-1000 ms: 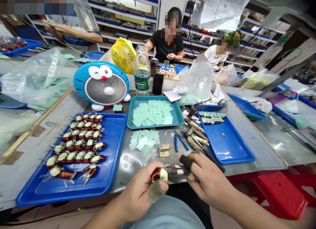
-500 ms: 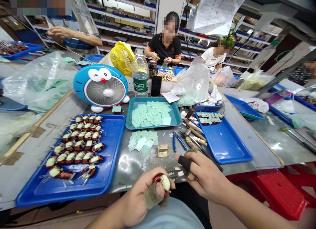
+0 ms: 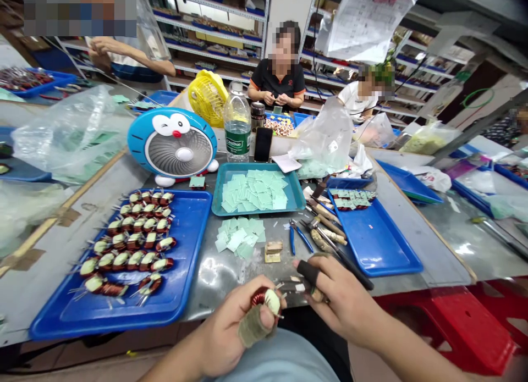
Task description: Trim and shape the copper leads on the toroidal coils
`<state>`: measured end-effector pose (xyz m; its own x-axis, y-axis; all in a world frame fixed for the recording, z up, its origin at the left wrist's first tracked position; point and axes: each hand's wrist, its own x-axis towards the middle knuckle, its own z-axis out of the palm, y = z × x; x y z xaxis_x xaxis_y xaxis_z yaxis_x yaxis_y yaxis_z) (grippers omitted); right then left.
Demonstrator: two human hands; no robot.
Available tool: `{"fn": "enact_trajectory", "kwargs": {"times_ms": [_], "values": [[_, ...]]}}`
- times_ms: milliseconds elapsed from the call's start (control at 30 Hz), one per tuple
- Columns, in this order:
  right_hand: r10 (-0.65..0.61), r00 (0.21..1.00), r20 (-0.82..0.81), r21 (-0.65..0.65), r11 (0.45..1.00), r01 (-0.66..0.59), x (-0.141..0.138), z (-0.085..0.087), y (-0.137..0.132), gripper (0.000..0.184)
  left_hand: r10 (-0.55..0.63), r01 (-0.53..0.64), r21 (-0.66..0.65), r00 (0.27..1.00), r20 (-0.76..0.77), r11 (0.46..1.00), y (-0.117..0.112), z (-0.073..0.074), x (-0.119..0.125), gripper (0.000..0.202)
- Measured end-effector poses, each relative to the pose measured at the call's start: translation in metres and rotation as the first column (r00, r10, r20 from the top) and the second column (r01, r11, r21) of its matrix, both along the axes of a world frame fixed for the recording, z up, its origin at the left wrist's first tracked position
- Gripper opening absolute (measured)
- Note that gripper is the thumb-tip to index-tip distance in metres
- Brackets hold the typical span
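Observation:
My left hand (image 3: 231,327), its thumb wrapped in a drab cloth cover, pinches a copper-wound toroidal coil (image 3: 266,300) with a pale yellow-green face and thin wire leads. To its right, my right hand (image 3: 340,294) has a black sleeve on one finger and is closed around a hand tool. The dark metal end of this tool (image 3: 289,286) points at the coil's leads; its kind and most of its handle are hidden by the fingers. Whether the tip touches a lead I cannot tell. Rows of similar coils (image 3: 136,258) lie in the blue tray (image 3: 173,299) on the left.
Green square sheets (image 3: 258,191) fill a teal tray (image 3: 217,206), with a loose pile (image 3: 239,236) before it. Blue-handled cutters (image 3: 299,238), a small wooden block (image 3: 273,251) and several tools lie nearby. A blue tray (image 3: 383,244) holds board-topped coils (image 3: 352,199). Co-workers sit beyond the fan (image 3: 173,145).
The view has shifted slightly. My left hand has tilted the coil a little and sits slightly farther left; my right hand keeps its grip on the tool.

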<state>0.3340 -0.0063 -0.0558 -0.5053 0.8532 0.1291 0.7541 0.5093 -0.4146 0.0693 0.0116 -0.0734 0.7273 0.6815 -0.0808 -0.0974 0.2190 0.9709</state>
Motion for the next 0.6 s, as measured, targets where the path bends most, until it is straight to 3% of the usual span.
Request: {"fn": "enact_trajectory", "kwargs": {"times_ms": [133,300,433,600], "values": [[-0.059,0.997,-0.049,-0.021,0.998,0.058,-0.001,-0.012,-0.009,0.057,0.061,-0.028,0.234,0.989,-0.134,0.972,0.005,0.006,-0.002,0.048],[-0.167,0.982,-0.090,-0.021,0.986,0.166,0.004,-0.015,-0.018,0.050,0.219,-0.110,0.460,0.957,-0.190,0.881,0.007,0.006,0.001,0.035],[-0.138,0.982,-0.128,0.001,0.990,0.140,-0.002,-0.019,-0.022,0.056,0.348,-0.208,0.481,0.911,-0.223,0.852,-0.003,0.005,0.003,0.038],[-0.095,0.975,-0.201,0.042,0.993,0.106,-0.002,-0.025,-0.021,0.050,0.484,-0.313,0.511,0.840,-0.243,0.800,-0.022,0.005,0.002,0.036]]}}
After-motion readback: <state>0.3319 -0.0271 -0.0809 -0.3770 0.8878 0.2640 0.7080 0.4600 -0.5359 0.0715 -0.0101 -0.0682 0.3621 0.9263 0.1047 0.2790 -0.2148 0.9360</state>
